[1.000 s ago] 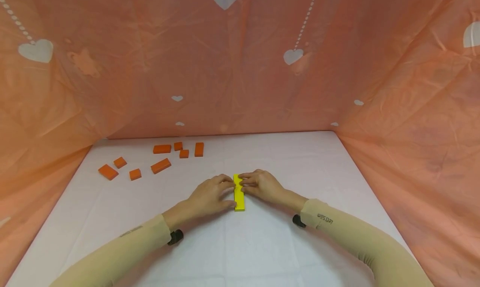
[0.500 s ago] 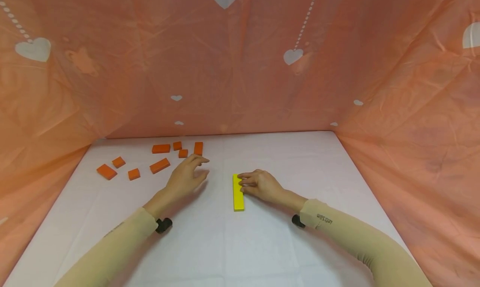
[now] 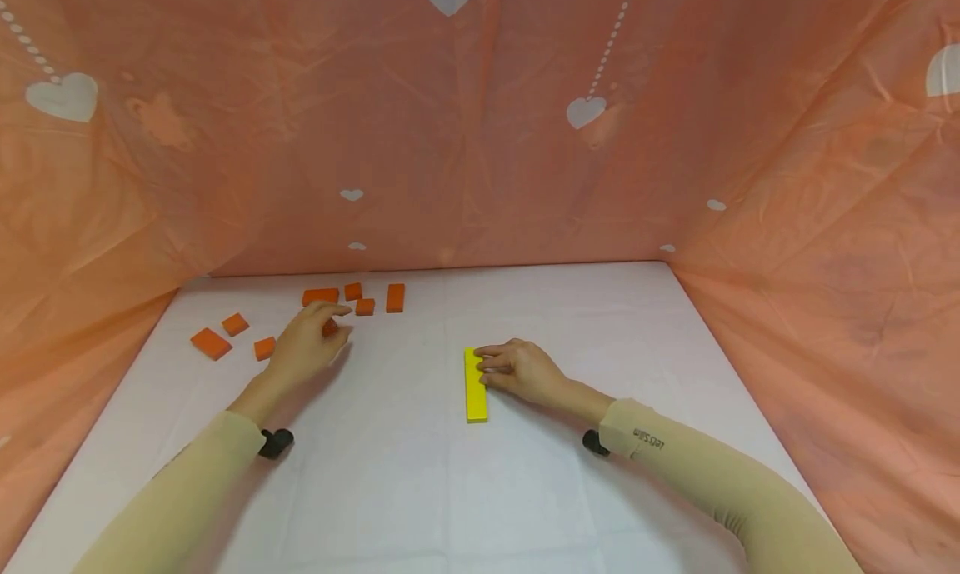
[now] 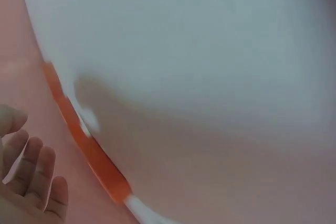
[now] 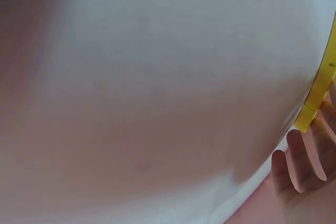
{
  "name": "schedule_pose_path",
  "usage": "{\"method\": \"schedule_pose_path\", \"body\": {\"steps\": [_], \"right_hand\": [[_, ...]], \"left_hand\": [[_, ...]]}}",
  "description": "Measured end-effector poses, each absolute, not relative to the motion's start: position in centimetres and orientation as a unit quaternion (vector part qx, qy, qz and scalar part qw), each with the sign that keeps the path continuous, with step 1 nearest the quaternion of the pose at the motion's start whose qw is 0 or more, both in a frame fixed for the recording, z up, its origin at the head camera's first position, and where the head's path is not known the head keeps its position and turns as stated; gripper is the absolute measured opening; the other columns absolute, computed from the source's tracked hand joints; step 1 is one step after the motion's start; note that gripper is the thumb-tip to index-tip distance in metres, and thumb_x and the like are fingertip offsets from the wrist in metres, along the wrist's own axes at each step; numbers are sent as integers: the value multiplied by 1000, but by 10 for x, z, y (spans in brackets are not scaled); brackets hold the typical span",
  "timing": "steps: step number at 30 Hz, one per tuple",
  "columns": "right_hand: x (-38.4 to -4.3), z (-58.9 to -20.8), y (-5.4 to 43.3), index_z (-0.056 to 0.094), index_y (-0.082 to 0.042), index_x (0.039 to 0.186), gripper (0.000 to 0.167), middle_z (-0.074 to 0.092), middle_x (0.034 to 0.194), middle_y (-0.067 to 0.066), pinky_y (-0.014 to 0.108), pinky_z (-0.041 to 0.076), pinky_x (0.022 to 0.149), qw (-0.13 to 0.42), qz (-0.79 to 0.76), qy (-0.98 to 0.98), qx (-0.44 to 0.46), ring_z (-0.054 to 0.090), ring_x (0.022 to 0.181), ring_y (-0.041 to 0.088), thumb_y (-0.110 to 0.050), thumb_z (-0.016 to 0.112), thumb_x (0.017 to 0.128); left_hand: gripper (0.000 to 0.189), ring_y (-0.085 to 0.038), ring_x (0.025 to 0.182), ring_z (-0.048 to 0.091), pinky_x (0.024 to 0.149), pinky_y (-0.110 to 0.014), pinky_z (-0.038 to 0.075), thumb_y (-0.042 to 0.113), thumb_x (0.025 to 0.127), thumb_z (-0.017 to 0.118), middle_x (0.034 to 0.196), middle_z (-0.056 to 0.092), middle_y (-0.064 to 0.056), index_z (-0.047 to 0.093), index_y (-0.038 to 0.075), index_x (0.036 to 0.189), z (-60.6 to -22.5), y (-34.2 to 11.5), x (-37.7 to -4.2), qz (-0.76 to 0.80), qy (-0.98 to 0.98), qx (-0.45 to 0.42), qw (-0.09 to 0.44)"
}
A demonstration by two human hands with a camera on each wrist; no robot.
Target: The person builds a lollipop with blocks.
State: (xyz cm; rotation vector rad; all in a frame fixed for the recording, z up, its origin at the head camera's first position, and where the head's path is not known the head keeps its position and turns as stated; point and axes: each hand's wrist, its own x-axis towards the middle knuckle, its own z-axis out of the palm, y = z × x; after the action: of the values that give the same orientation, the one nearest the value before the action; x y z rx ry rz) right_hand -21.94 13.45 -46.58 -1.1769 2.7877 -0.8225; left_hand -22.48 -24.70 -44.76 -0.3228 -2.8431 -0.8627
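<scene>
A long yellow bar [image 3: 476, 399] lies flat on the white cloth in the middle, its length running away from me. In the right wrist view a thin seam crosses the yellow bar [image 5: 317, 90]. My right hand [image 3: 528, 372] rests its fingertips against the bar's right side near the far end. Over at the left, my left hand [image 3: 303, 345] hovers with thumb and forefinger apart. Between them shows part of an orange block [image 3: 329, 328]; the rest is hidden behind the hand. The left wrist view has the fingers [image 4: 39, 174] loosely bent, with orange blocks [image 4: 102, 169] beyond.
Several more orange blocks lie around the left hand: a long one [image 3: 320, 296] behind it, small ones [image 3: 353, 291] at the back, an upright-lying one [image 3: 395, 298] to the right, and others [image 3: 211, 343] to the left. Pink heart-patterned cloth [image 3: 465, 141] encloses the table's back and sides.
My left hand has left the yellow bar and swept leftward to the orange block. The right hand stays at the bar, which lies practically where it was.
</scene>
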Motion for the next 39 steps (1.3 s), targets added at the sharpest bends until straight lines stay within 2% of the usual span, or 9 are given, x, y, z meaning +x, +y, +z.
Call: {"method": "schedule_pose_path", "body": {"steps": [4, 8, 15, 26, 33, 39], "right_hand": [[-219, -466, 135, 79, -7, 119, 27, 69, 136, 4, 41, 55, 98, 4, -259, 891, -373, 68, 115, 24, -21, 77, 96], [-219, -466, 135, 79, -7, 118, 27, 70, 135, 4, 41, 55, 98, 2, -258, 891, -373, 68, 115, 24, -21, 77, 95], [-219, -465, 136, 79, -8, 119, 27, 69, 136, 4, 41, 55, 97, 8, -265, 891, -369, 67, 115, 24, -21, 77, 96], [-219, -465, 136, 79, -8, 120, 27, 69, 137, 3, 42, 54, 99, 13, -267, 892, -364, 67, 117, 23, -21, 77, 96], [-220, -467, 136, 79, -8, 119, 26, 70, 136, 4, 40, 54, 97, 3, -266, 889, -372, 68, 114, 23, -22, 76, 97], [-220, -467, 135, 79, -9, 119, 27, 69, 136, 3, 41, 54, 98, 8, -265, 891, -369, 68, 115, 23, -22, 77, 96]], "left_hand": [[38, -49, 122, 55, 102, -66, 45, 14, 100, 67, 135, 58, -26, 64, -3, 133, -446, -267, -225, -270, -954, -101, 85], [36, -48, 115, 58, 95, -65, 48, 16, 99, 68, 131, 61, -26, 66, -4, 129, -448, -284, -225, -245, -961, -98, 80], [33, -53, 117, 57, 97, -69, 46, 13, 96, 67, 126, 65, -30, 70, -6, 123, -453, -301, -226, -214, -967, -117, 69], [29, -51, 109, 61, 92, -67, 47, 9, 94, 70, 120, 68, -29, 72, -4, 120, -456, -304, -224, -217, -964, -124, 87], [30, -52, 115, 59, 99, -67, 46, 4, 95, 69, 124, 64, -31, 69, -7, 123, -456, -302, -223, -251, -958, -117, 71], [31, -50, 116, 59, 100, -67, 47, 6, 97, 67, 128, 62, -29, 68, -6, 126, -454, -292, -225, -270, -955, -106, 65]]}}
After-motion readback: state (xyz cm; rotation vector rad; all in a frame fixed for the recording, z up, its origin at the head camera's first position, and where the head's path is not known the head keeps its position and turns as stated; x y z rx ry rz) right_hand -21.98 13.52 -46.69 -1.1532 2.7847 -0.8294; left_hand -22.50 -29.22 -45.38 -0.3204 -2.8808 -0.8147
